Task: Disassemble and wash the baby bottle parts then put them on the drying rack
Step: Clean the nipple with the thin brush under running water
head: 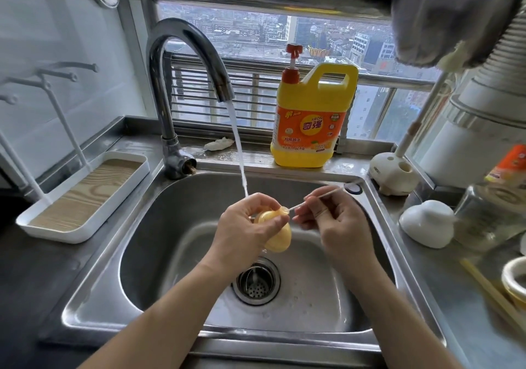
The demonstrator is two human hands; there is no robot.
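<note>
Over the steel sink (176,215), my left hand (244,229) grips a yellowish translucent bottle nipple (277,236), its tip pointing right. My right hand (333,215) pinches a thin white brush stick (316,198) whose end meets the nipple's tip. Water runs from the curved tap (187,64) onto the back of my left hand. The white drying rack (82,198), with a wood-pattern tray and upright pegs, stands on the counter to the left and holds nothing.
A yellow dish soap jug (310,121) stands on the sill behind the sink. On the right counter are a white brush holder (394,175), an upturned white bowl-like piece (427,223), a clear jar (489,220) and chopsticks (489,289). The drain strainer (256,282) lies below my hands.
</note>
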